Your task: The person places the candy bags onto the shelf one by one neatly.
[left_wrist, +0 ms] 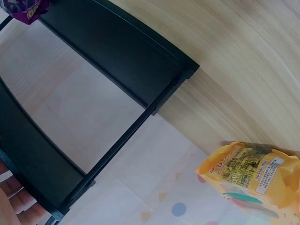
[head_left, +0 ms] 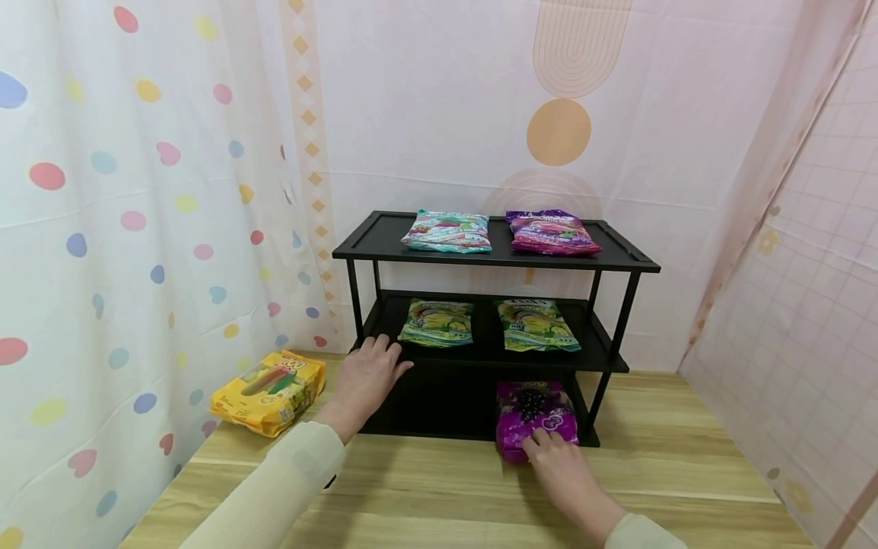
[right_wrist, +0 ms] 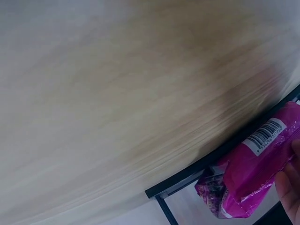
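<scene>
A purple snack package (head_left: pixel 511 427) lies at the right end of the bottom tier, jutting past its front edge. My right hand (head_left: pixel 559 467) grips its near side, the fingers curled against the wrapper. The right wrist view shows the package (right_wrist: pixel 253 168) from the front, with fingertips (right_wrist: pixel 286 185) on it. My left hand (head_left: pixel 369 374) holds the left front edge of the middle tier on the black three-tier rack (head_left: pixel 494 366). In the left wrist view, its fingers (left_wrist: pixel 21 201) lie along that edge.
A yellow package (head_left: pixel 270 393) lies on the wooden table (head_left: pixel 439 488) left of the rack. Two green bags (head_left: pixel 437 322) are on the middle tier. The top tier bears a teal-and-white bag (head_left: pixel 447 232) and a purple-pink bag (head_left: pixel 552 232). Curtains (head_left: pixel 425 107) surround the table.
</scene>
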Motion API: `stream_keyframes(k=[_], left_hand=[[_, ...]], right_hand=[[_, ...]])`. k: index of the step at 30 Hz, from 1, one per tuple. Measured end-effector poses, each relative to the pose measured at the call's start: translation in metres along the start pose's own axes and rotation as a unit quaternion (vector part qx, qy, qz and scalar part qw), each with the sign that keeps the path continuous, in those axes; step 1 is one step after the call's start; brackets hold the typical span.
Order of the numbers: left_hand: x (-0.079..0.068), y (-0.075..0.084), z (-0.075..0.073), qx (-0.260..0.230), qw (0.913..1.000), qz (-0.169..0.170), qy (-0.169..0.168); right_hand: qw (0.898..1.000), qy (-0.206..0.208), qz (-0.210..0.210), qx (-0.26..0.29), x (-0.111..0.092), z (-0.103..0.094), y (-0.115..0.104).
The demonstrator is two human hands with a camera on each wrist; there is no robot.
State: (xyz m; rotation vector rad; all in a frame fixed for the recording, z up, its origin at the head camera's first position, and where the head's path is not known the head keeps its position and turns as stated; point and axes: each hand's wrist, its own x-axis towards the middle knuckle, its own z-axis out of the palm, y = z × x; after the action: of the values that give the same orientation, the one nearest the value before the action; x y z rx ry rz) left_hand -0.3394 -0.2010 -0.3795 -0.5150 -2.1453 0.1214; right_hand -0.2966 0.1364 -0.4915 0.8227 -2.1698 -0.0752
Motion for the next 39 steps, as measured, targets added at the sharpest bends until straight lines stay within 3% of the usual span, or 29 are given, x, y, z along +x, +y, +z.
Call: stream_keyframes(k=[6, 13, 26, 39], left_hand=[[0.0, 0.0, 0.0, 0.003, 1.0, 0.001, 0.002], [0.0, 0.001, 0.0, 0.003, 1.0, 0.003, 0.007], [0.0, 0.0, 0.001, -0.004, 0.9999, 0.003, 0.009], [0.0, -0.001, 0.002, 0.007, 1.0, 0.004, 0.006]], right_hand=[[1.0, 0.012, 0.026, -0.004, 0.004, 0.003, 0.002], [0.998, -0.011, 0.056, 0.0, 0.005, 0.006, 0.006], [0.999, 0.047, 0.02, 0.002, -0.004, 0.006, 0.003], [0.999, 0.048, 0.014, -0.014, -0.011, 0.008, -0.002]])
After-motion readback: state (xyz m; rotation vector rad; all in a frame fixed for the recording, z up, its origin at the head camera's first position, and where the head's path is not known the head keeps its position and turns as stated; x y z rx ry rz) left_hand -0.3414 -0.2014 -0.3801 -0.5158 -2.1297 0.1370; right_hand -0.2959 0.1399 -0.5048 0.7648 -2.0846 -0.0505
